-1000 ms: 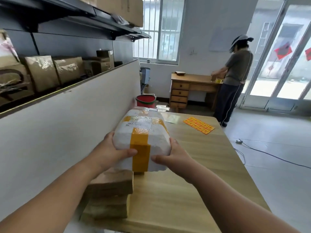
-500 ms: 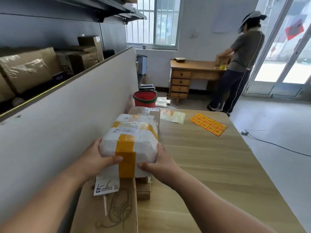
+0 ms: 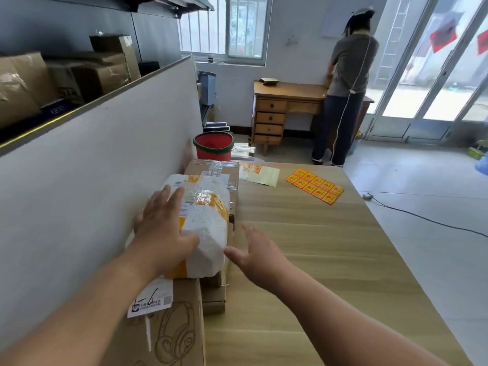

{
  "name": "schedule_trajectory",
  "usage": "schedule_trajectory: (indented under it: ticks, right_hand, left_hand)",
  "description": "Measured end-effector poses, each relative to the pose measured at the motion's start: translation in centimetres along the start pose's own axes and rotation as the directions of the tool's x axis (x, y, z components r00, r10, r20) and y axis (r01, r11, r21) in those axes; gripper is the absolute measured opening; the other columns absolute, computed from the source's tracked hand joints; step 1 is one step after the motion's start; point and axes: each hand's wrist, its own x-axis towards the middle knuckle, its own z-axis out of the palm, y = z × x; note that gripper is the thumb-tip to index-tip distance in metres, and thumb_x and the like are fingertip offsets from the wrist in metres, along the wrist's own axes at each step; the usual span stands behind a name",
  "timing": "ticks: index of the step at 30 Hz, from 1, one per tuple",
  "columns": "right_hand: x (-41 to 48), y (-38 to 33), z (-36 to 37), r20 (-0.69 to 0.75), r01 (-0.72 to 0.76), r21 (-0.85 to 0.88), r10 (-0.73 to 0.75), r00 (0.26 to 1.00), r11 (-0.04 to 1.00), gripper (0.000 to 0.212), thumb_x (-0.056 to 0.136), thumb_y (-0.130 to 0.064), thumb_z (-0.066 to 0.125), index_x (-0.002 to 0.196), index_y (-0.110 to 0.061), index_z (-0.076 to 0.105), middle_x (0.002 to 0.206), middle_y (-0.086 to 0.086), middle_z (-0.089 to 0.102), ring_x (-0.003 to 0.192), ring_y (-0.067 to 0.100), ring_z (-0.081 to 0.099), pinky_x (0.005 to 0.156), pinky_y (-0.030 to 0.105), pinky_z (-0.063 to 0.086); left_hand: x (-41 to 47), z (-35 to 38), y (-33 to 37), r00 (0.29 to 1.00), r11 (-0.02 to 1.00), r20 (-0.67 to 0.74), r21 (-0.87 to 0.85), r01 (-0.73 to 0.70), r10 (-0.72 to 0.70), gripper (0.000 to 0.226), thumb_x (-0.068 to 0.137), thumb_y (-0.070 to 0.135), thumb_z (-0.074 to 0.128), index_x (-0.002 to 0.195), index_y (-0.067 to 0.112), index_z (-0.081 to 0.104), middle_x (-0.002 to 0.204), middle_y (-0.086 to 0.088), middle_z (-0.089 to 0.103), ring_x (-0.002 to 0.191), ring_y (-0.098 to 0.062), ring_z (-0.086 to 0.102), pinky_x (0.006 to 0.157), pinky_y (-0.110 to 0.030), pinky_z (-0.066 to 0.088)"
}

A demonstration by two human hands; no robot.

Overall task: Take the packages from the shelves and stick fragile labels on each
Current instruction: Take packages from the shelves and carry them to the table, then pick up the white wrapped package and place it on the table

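A white partition [image 3: 92,167] runs along the left of the frame, hard against the wooden table [image 3: 330,260]. Brown cartons [image 3: 87,75] sit on the shelf behind it, upper left. Beyond the table's far edge stand a red bucket [image 3: 214,146] and a desk with drawers [image 3: 285,101], where another person [image 3: 348,75] stands with their back turned, upper right. On the far right part of the table lies a sheet of orange fragile labels [image 3: 315,185], with a pale backing sheet [image 3: 260,173] just left of it.

The white package [image 3: 208,220], banded with yellow tape, lies left of centre on a row of cardboard boxes: a taped box [image 3: 216,166] behind it and a box printed with headphones [image 3: 171,334] in front. The left hand [image 3: 163,231] rests flat on the package's left side, fingers spread. The right hand [image 3: 256,253] is beside its right edge, fingers spread and holding nothing; whether its thumb touches the wrapping cannot be told.
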Motion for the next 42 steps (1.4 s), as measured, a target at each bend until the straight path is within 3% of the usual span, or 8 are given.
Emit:
schedule_trajectory:
  ticks: [4, 9, 16, 30, 36, 42]
  right_hand:
    - [-1.9, 2.8, -2.4, -0.071, -0.025, -0.182, 0.013, 0.997, 0.983, 0.075, 0.093, -0.046, 0.054, 0.152, -0.021, 0.015, 0.160, 0.001, 0.012, 0.147, 0.018, 0.014, 0.117, 0.035, 0.016]
    - [-6.0, 7.2, -7.3, -0.200, -0.100, -0.318, 0.036, 0.979, 0.943, 0.076, 0.092, -0.045, 0.055, 0.152, -0.020, 0.016, 0.161, 0.005, 0.011, 0.147, 0.020, 0.010, 0.119, 0.034, 0.012]
    - [-16.2, 15.1, -15.8, -0.344, -0.219, -0.430, 0.065, 0.937, 0.876, 0.077, 0.093, -0.049, 0.050, 0.153, -0.020, 0.012, 0.161, 0.005, 0.009, 0.147, 0.022, 0.010, 0.119, 0.038, 0.013]
    - [-39.7, 34.8, -33.1, -0.507, -0.419, -0.398, 0.185, 0.842, 0.817, 0.065, 0.094, -0.047, 0.049, 0.147, -0.018, 0.026, 0.150, 0.002, 0.033, 0.140, 0.021, 0.026, 0.113, 0.034, 0.018]
    - [-42.4, 40.4, -38.8, -0.517, -0.473, -0.400, 0.233, 0.823, 0.785, 0.067, 0.093, -0.049, 0.049, 0.148, -0.018, 0.025, 0.151, 0.002, 0.031, 0.140, 0.021, 0.027, 0.113, 0.035, 0.020]
    - [-39.2, 44.6, -42.8, -0.492, -0.458, -0.393, 0.238, 0.837, 0.798, 0.068, 0.093, -0.049, 0.049, 0.149, -0.018, 0.024, 0.153, 0.002, 0.028, 0.140, 0.022, 0.026, 0.114, 0.036, 0.021]
  left_hand:
    - [-0.2, 0.8, 4.6, 0.988, 0.978, 0.032, 0.137, -0.157, 0.154, 0.087, 0.085, 0.062, 0.048, 0.150, 0.030, -0.001, 0.160, 0.003, -0.007, 0.146, -0.019, -0.013, 0.116, -0.044, -0.002]
    - [-1.1, 2.3, 10.8, 0.960, 0.937, 0.140, 0.221, -0.270, 0.244, 0.092, 0.083, 0.068, 0.045, 0.150, 0.028, -0.001, 0.160, 0.000, -0.005, 0.146, -0.022, -0.010, 0.117, -0.046, -0.001]
    - [-5.3, 4.9, 23.2, 0.891, 0.857, 0.147, 0.242, -0.454, 0.430, 0.095, 0.081, 0.070, 0.046, 0.151, 0.026, -0.002, 0.160, -0.003, -0.002, 0.147, -0.023, -0.005, 0.118, -0.047, 0.001]
    - [-18.3, 15.3, 51.9, 0.770, 0.759, 0.139, 0.132, -0.637, 0.622, 0.091, 0.079, 0.067, 0.055, 0.149, 0.025, 0.016, 0.157, -0.004, 0.020, 0.144, -0.024, 0.013, 0.115, -0.046, 0.010]
    - [-18.4, 18.3, 59.1, 0.781, 0.767, 0.170, 0.151, -0.624, 0.601, 0.091, 0.079, 0.068, 0.053, 0.150, 0.025, 0.016, 0.156, -0.003, 0.021, 0.144, -0.023, 0.016, 0.115, -0.045, 0.013]
    - [-14.6, 21.2, 63.9, 0.783, 0.765, 0.174, 0.168, -0.621, 0.597, 0.092, 0.078, 0.069, 0.053, 0.150, 0.024, 0.016, 0.157, -0.003, 0.021, 0.144, -0.022, 0.017, 0.115, -0.044, 0.013]
